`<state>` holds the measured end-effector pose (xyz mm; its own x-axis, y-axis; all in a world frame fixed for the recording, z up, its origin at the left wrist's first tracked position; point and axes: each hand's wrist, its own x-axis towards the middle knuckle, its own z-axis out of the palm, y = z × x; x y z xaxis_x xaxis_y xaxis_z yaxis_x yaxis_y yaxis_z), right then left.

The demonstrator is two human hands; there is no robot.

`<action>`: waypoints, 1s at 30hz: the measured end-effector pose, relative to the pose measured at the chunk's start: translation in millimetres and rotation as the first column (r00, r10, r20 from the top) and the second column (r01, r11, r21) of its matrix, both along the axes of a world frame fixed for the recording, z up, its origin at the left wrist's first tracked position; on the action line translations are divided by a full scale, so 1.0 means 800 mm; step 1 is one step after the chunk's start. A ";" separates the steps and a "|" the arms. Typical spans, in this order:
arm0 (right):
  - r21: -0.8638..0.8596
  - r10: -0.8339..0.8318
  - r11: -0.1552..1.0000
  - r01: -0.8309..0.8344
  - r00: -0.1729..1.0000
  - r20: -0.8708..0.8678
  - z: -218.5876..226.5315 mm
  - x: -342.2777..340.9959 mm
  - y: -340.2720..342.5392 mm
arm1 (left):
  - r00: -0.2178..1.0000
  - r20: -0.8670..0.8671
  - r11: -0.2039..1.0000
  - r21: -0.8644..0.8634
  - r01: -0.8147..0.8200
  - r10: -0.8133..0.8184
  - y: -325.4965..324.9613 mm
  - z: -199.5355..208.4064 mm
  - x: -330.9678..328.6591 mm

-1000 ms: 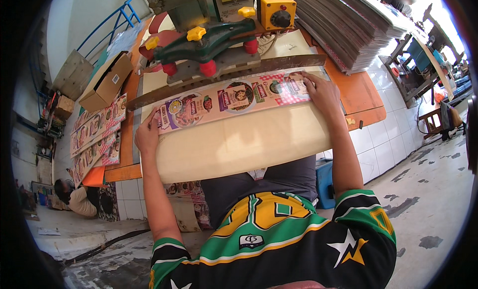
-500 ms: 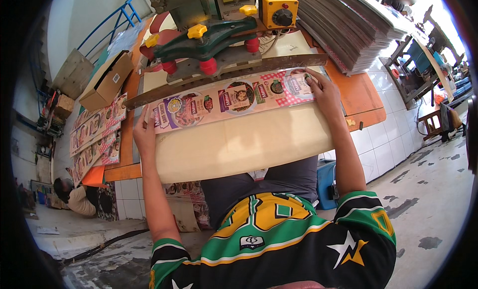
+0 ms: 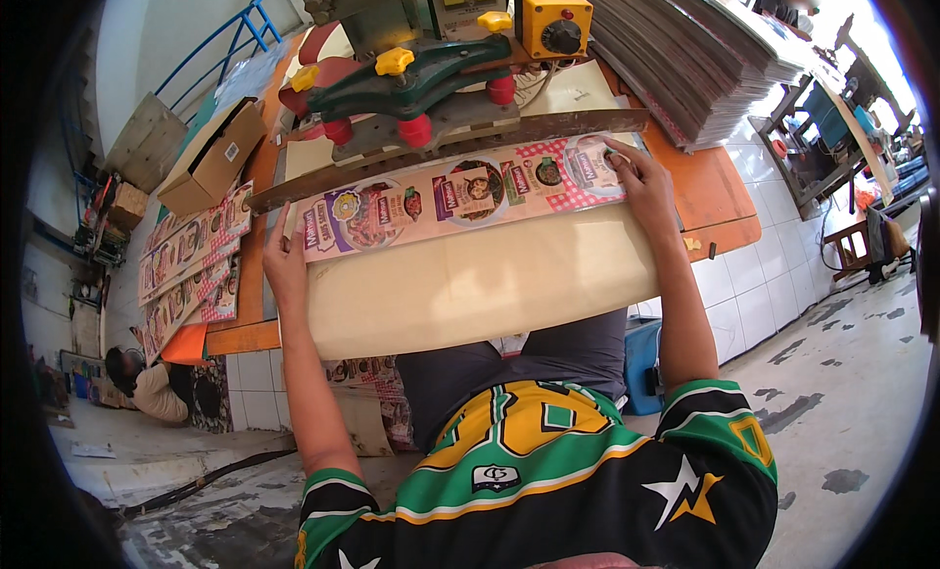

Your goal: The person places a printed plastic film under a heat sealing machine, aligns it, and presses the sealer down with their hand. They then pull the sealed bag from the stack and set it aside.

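A long glossy printed strip [image 3: 416,207] with food pictures and a red checked pattern lies along the far part of a cream sheet [image 3: 470,280]. My left hand [image 3: 285,260] grips its left end, thumb and fingers at the edge. The right end is pinched by my right hand [image 3: 643,185], its thumb near the top corner. Just beyond the strip's far edge runs a long brown metal bar [image 3: 578,124] of a press. Above the bar is the dark green press arm [image 3: 411,79], with yellow knobs and red feet.
An orange-brown table [image 3: 710,202] bears the press. At left stand an open cardboard box [image 3: 213,158] and a loose pile of printed strips [image 3: 196,251]. A yellow control box [image 3: 551,23] and a tall stack of sheets [image 3: 685,65] are at the far right. Another person [image 3: 157,388] is low at left.
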<state>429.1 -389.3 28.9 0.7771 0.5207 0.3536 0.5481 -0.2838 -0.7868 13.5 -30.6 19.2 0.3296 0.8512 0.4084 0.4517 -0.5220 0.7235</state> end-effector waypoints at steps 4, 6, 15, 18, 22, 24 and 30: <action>0.042 0.025 0.999 -0.023 0.999 -0.040 -0.007 0.006 -0.004 | 1.000 0.012 0.999 -0.039 -0.006 0.006 -0.007 0.006 0.006; 0.055 0.033 0.998 -0.030 0.997 -0.065 -0.008 0.007 -0.004 | 1.000 0.019 0.999 -0.045 -0.008 0.009 -0.004 0.004 0.003; 0.251 0.176 0.962 -0.110 0.950 -0.259 -0.022 0.027 -0.012 | 0.999 0.044 0.998 0.065 0.013 -0.016 0.004 -0.005 0.002; 0.463 0.307 0.882 -0.087 0.851 -0.426 -0.002 0.012 -0.010 | 0.999 0.008 0.992 0.122 0.036 -0.038 -0.001 -0.001 -0.002; 0.649 0.496 0.759 -0.053 0.691 -0.525 0.011 0.010 -0.020 | 0.993 0.059 0.978 0.186 0.092 -0.105 -0.012 0.003 -0.002; 0.633 0.571 0.763 -0.132 0.597 -0.563 0.007 0.024 -0.035 | 0.984 0.134 0.980 0.173 0.095 -0.119 -0.017 0.004 -0.001; 0.636 0.623 0.738 -0.227 0.592 -0.511 0.000 0.033 -0.044 | 0.922 0.357 0.980 0.176 0.089 -0.148 -0.026 0.006 0.002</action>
